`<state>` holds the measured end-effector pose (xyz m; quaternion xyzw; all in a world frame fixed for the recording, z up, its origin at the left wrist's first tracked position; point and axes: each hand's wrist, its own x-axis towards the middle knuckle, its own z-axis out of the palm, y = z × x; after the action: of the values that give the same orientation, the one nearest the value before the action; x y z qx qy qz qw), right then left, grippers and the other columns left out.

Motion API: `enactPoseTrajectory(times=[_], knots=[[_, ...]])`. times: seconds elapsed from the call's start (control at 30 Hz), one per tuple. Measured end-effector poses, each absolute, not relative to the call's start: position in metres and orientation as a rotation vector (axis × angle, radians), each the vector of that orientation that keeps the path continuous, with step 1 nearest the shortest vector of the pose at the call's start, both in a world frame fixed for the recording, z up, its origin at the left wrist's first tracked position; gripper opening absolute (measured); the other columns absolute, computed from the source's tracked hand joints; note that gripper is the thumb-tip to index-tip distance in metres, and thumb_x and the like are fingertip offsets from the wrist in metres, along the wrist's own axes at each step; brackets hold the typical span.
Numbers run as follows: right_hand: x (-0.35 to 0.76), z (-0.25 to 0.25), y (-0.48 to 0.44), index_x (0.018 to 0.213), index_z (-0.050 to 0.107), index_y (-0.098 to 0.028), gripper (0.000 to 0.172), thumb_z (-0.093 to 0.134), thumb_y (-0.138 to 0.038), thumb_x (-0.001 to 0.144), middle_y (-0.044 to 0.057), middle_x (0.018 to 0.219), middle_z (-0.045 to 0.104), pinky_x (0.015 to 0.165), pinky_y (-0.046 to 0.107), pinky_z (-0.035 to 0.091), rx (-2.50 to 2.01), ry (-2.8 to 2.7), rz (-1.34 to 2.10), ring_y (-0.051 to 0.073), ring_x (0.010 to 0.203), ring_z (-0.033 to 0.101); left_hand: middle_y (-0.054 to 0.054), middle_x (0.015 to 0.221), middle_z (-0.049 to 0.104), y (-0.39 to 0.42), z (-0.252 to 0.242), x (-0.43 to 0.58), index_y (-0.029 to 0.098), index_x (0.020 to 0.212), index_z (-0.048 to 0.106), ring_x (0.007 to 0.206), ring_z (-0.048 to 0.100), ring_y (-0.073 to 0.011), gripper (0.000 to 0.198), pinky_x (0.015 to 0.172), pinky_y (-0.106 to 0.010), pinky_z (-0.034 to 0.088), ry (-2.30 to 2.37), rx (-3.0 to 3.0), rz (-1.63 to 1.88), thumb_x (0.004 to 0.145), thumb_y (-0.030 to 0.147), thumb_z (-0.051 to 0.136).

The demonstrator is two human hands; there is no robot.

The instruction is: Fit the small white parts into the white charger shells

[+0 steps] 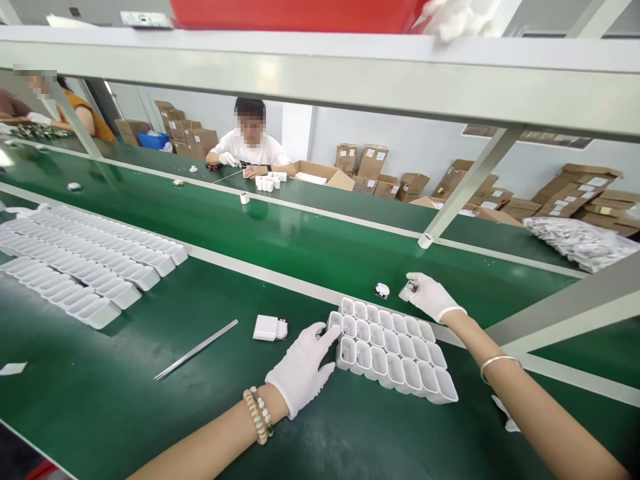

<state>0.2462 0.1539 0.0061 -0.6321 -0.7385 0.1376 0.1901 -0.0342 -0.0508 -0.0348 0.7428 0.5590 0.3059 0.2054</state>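
Note:
My left hand (303, 370), in a white glove, reaches to the left end of a block of white plastic housings (395, 367), open-topped and set in three rows. Its fingers are spread; the index fingertip touches a housing (335, 320) that sticks out at that end. Over the green strip behind the block, my right hand (433, 297), also gloved, pinches a small white and dark part (410, 288), apparently a small circuit board. Just left of it lies a similar board with a white piece on top (382, 290).
Tweezers (197, 349) and a white plug-like housing (267, 328) lie left of my left hand. More white housings (90, 260) stand in rows farther left. A slanted metal post (575, 307) rises at right; a shelf (320, 67) crosses above. Across the bench sits a co-worker (255, 143).

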Motion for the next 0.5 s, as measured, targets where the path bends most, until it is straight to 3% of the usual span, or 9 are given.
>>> enactPoseTrajectory(times=[0.13,0.2,0.3,0.5], knots=[[0.258,-0.004,0.157,0.119,0.063,-0.019,0.028,0.065,-0.025,0.092,0.011,0.136,0.056,0.102,0.048,0.047,-1.811,-2.212,0.302,0.025,0.117,0.058,-0.009,0.132,0.056,-0.040,-0.036,-0.029,0.025,0.118,0.058,0.120,0.060,-0.0264,0.046,0.104,-0.047,0.052,1.518,2.018,0.947,0.079,0.000,0.060],[0.256,-0.006,0.158,0.122,0.062,-0.019,0.032,0.067,-0.021,0.091,0.011,0.144,0.050,0.106,0.049,0.044,-1.741,-2.328,0.340,0.026,0.123,0.055,-0.010,0.130,0.057,-0.037,-0.037,-0.029,0.022,0.104,0.060,0.118,0.061,-0.0254,0.032,0.103,-0.046,0.053,1.530,1.967,0.989,0.080,0.000,0.058],[0.248,-0.009,0.161,0.124,0.061,-0.019,0.031,0.064,-0.024,0.093,0.009,0.137,0.056,0.100,0.048,0.049,-1.651,-2.475,0.459,0.024,0.118,0.059,-0.009,0.127,0.060,-0.037,-0.037,-0.031,0.020,0.085,0.056,0.118,0.062,-0.0246,0.019,0.101,-0.045,0.054,1.544,1.938,1.054,0.082,0.001,0.057],[0.241,-0.013,0.162,0.122,0.061,-0.017,0.031,0.062,-0.033,0.096,0.008,0.118,0.065,0.089,0.044,0.055,-1.774,-2.457,0.489,0.021,0.101,0.065,-0.003,0.100,0.066,-0.042,-0.026,-0.036,0.021,0.072,0.046,0.095,0.066,-0.0209,0.026,0.083,-0.037,0.057,1.458,1.874,1.179,0.077,0.003,0.064]])
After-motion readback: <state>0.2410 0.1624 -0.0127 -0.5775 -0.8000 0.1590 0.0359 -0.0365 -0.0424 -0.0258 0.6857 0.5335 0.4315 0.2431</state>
